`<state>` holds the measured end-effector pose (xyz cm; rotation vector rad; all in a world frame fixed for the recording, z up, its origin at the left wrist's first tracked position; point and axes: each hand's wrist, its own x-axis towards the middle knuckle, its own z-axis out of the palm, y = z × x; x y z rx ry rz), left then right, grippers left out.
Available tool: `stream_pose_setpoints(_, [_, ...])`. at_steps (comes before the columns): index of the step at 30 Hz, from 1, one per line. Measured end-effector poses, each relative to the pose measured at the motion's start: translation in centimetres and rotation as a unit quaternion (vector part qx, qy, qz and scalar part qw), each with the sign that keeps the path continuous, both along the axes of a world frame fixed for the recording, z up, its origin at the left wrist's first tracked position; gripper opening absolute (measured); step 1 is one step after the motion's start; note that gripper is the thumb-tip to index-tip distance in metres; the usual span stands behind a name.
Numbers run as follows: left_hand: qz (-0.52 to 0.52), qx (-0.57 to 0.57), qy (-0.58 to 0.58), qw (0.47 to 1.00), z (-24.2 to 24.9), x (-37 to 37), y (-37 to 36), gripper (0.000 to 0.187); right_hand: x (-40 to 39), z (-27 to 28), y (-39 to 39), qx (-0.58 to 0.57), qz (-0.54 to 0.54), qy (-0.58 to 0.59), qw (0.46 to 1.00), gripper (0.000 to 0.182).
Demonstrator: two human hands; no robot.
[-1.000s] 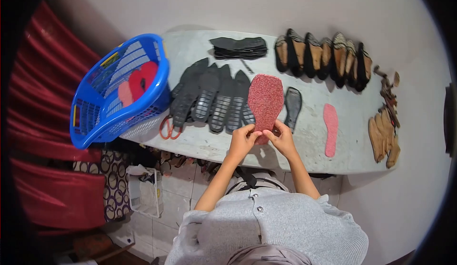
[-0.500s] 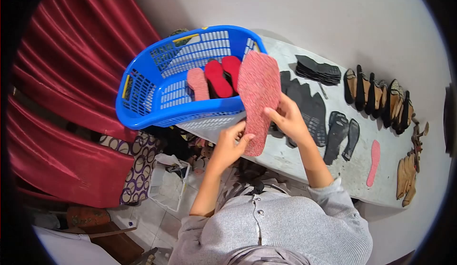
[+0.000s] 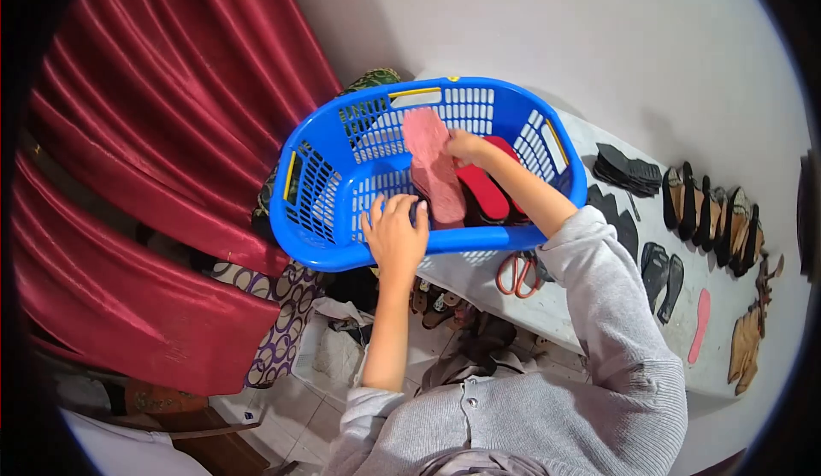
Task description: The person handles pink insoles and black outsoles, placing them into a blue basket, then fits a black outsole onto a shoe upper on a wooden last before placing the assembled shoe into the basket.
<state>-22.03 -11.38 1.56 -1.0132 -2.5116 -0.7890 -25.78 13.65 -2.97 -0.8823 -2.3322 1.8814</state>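
Observation:
Inside the blue laundry basket, my right hand grips the edge of a pink speckled insole. Its wide end points toward the basket's far wall, and it overlaps another pink piece lower down. Beside these lie red insoles with dark edges, partly covered by my right forearm. My left hand is at the near rim, its fingers spread over the inside of the basket and holding nothing.
On the white table are orange-handled scissors, a stack of black soles, loose black soles, a narrow pink strip and a row of shoe uppers. A red curtain hangs at left.
The pink insole has gone from in front of me into the basket in my right hand. My left hand has let go of it and moved to the rim. Scissors now show.

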Motion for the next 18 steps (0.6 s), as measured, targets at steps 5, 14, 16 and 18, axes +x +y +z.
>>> stream_pose_setpoints(5, [-0.008,0.037,0.021,0.999,-0.1,0.0,-0.4,0.02,-1.4,-4.8,0.0,0.036,0.011,-0.166,0.985,0.031])
stream_pose_setpoints(14, [-0.023,0.068,0.045,0.996,-0.2,0.2,-0.1,0.016,-2.8,-9.8,1.3,0.306,0.173,-0.155,0.923,0.015])
stream_pose_setpoints(16, [-0.021,0.069,0.047,0.996,-0.2,0.2,-0.1,0.015,-2.1,-5.4,-1.4,0.294,0.115,-0.237,0.919,0.016])
stream_pose_setpoints(18, [-0.025,0.072,0.057,0.995,0.0,0.3,0.0,0.015,-1.4,-4.7,-2.6,0.297,0.087,-0.209,0.927,0.019])
